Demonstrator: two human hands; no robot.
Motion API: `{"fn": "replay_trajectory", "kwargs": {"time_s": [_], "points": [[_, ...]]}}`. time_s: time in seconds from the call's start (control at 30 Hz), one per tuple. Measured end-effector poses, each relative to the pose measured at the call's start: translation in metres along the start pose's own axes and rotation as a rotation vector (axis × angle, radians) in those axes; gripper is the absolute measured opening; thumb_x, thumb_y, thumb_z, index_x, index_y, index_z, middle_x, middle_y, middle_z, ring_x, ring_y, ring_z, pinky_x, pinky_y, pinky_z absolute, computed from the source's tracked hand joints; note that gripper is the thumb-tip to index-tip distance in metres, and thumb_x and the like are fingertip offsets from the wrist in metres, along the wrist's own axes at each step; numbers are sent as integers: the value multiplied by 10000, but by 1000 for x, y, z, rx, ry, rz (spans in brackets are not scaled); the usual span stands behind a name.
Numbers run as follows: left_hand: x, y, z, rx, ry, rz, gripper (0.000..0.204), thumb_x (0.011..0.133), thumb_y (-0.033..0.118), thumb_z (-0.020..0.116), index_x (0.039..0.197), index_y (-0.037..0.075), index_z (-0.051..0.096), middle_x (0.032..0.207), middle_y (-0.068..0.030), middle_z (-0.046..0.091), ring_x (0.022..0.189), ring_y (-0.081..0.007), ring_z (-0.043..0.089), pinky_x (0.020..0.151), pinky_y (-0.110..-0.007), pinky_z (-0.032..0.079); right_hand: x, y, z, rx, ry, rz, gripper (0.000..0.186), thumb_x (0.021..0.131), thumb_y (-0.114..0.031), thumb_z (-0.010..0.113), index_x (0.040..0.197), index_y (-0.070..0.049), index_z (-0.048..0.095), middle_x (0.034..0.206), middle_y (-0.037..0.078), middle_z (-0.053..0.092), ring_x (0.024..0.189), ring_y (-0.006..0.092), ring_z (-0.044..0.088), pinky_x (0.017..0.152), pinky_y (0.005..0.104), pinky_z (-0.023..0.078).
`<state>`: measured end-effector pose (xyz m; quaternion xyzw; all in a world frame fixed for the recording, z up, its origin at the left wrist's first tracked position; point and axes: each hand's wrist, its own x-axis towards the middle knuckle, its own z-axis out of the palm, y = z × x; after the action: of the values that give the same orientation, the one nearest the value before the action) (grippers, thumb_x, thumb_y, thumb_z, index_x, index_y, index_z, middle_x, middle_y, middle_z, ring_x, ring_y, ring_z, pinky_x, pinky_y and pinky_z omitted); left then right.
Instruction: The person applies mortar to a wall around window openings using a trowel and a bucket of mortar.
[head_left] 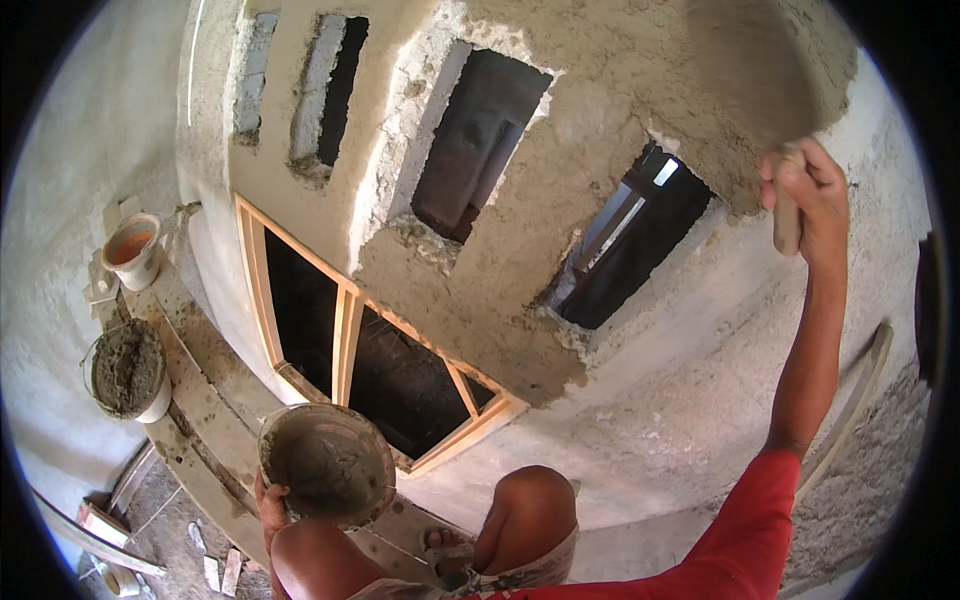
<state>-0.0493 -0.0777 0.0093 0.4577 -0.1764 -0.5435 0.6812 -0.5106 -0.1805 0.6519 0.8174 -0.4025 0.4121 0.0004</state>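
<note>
My right hand (822, 205), raised at the upper right, is closed around the wooden handle of a trowel (755, 75). Motion smears its broad blade, which lies up against the wet mortar on the wall (600, 125). Low in front of me, my left hand (272, 508) grips the side of a round bowl (378, 452) beside my knee. Grey mortar (335, 475) lies inside that bowl. Part of the left hand is hidden by the bowl and the knee.
Several rough-edged openings, such as one dark gap (480, 140), pierce the wall. Below sits a wooden window frame (348, 335). A plank platform (215, 370) under me carries a mortar-filled bucket (158, 405) and a bucket with an orange inside (145, 270). Debris (212, 572) litters the ground lower left.
</note>
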Motion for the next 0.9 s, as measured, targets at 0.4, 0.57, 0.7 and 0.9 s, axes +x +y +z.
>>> {"fn": "replay_trajectory", "kwargs": {"time_s": [0.4, 0.57, 0.7, 0.9], "points": [[0, -12, -1, 19, 32, 35, 705, 648, 55, 512, 1351, 2, 498, 1204, -99, 608, 1050, -226, 566, 931, -314, 456, 22, 92, 30, 310, 217, 288, 402, 933, -252, 665, 1231, 1, 567, 805, 43, 616, 595, 94, 569, 502, 239, 473], [-3, -15, 3, 78, 94, -27, 801, 701, 67, 530, 1480, 15, 357, 1258, -102, 575, 1073, -227, 549, 945, -328, 449, -37, 69, 99, 226, 36, 323, 441, 914, -208, 680, 1302, -22, 581, 770, 6, 604, 583, 75, 567, 506, 220, 488], [-22, 11, 11, 264, 158, 14, 787, 737, 79, 554, 1489, 15, 331, 1300, -159, 549, 1151, -275, 533, 991, -361, 429, -87, 45, 242, 10, -748, -15, 469, 794, -148, 721, 1236, -36, 613, 897, 82, 632, 795, 212, 638, 742, 379, 532], [-25, 8, 78, 633, 13, -26, 751, 745, 74, 583, 1462, 12, 367, 1323, -257, 531, 1243, -362, 514, 1044, -412, 399, -186, 70, 360, -451, -1174, -174, 254, 820, -62, 621, 1069, -19, 650, 853, 198, 610, 859, 378, 653, 727, 488, 516]]}}
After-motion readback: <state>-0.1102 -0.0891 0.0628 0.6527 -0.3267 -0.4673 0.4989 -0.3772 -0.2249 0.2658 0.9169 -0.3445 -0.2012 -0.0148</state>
